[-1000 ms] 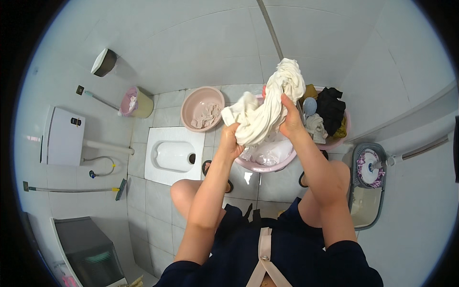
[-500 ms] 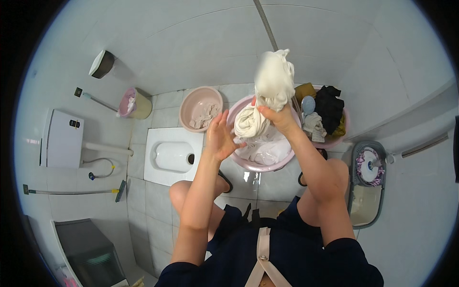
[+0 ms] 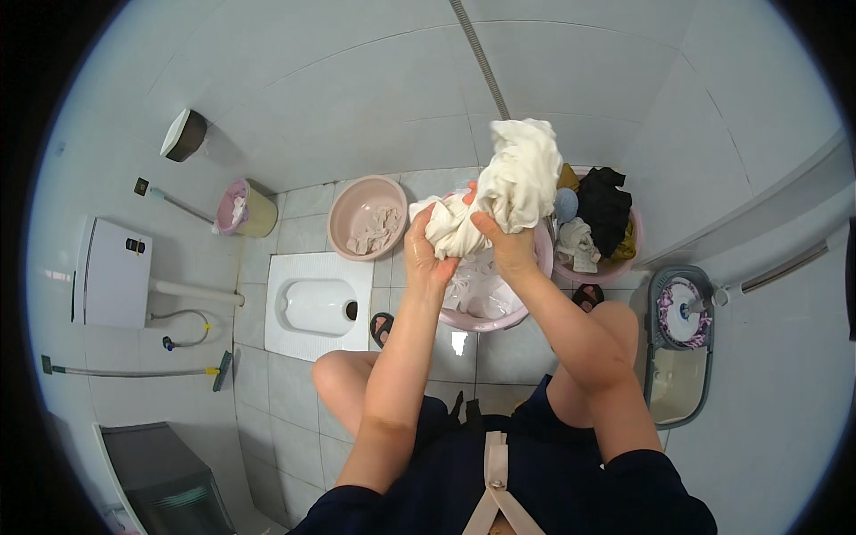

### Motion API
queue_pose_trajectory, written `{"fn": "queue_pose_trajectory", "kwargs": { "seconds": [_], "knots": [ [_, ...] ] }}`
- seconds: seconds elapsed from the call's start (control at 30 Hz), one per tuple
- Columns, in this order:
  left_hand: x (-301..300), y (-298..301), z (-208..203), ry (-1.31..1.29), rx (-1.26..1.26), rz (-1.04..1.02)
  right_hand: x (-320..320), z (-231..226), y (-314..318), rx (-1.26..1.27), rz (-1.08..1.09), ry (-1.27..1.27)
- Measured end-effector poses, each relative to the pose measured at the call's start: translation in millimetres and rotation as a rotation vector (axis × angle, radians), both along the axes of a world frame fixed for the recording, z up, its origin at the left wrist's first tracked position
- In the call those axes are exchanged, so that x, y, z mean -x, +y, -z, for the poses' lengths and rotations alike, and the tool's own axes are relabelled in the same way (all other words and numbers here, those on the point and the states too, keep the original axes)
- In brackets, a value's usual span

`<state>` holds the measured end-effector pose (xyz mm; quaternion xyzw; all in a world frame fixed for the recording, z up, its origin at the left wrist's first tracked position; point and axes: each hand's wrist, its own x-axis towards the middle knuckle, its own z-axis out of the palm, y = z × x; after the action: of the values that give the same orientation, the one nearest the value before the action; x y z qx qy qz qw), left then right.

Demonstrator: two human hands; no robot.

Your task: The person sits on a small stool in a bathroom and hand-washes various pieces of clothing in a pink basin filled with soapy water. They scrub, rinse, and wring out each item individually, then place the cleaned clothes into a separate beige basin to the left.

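A bunched, twisted white cloth garment [image 3: 517, 178] is held up over a pink basin [image 3: 486, 323]. My left hand [image 3: 424, 254] grips its left end, the palm under the folds. My right hand [image 3: 506, 250] is closed round its middle, and the thicker part of the bundle rises above that hand. Below, more white wet cloth [image 3: 477, 290] lies in the basin, partly covered by my hands and the bundle. What kind of garment it is cannot be made out.
A pink basin with a little pale cloth [image 3: 361, 192] stands at the left, beyond a squat toilet [image 3: 281, 334]. On the right are a basin of dark and coloured clothes [image 3: 606, 209] and a grey mop bucket [image 3: 653, 374]. A hose [image 3: 481, 58] hangs along the back wall.
My left hand, open and apart from the cloth before, has moved up and right and taken hold of its left end. The right hand keeps its grip, shifted slightly left and down.
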<state>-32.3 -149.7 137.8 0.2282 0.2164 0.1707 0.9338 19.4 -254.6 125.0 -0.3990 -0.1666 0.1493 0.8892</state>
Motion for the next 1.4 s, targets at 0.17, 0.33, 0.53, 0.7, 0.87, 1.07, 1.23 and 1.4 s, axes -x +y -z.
{"fn": "queue_pose_trajectory", "kwargs": {
  "seconds": [0.17,0.33,0.53,0.7,0.87,1.07,1.23,1.4],
  "knots": [
    [-4,-24,-16,-0.082,-0.782,-0.382,-6,-6,3,-0.299,-0.134,0.597],
    [0,-28,-24,-0.474,-1.795,-0.39,-6,-11,-4,-0.233,-0.362,0.873],
    [12,-19,-39,-0.968,-2.241,0.157,-24,-3,-13,0.068,-0.868,0.731],
    [19,-24,-19,-1.106,-2.496,0.391,-25,-4,-6,0.321,-0.836,0.477],
    [19,-31,2,-1.209,-2.642,0.647,-22,17,1,0.541,-0.749,0.306],
    [24,-42,28,-1.229,-2.79,0.915,-12,55,10,0.738,-0.643,0.127],
    [42,-39,50,-1.223,-2.726,1.048,11,56,11,0.864,-0.629,0.072],
    [64,-3,27,-0.647,-2.182,0.45,12,48,7,0.508,-0.504,0.757]
  ]
}}
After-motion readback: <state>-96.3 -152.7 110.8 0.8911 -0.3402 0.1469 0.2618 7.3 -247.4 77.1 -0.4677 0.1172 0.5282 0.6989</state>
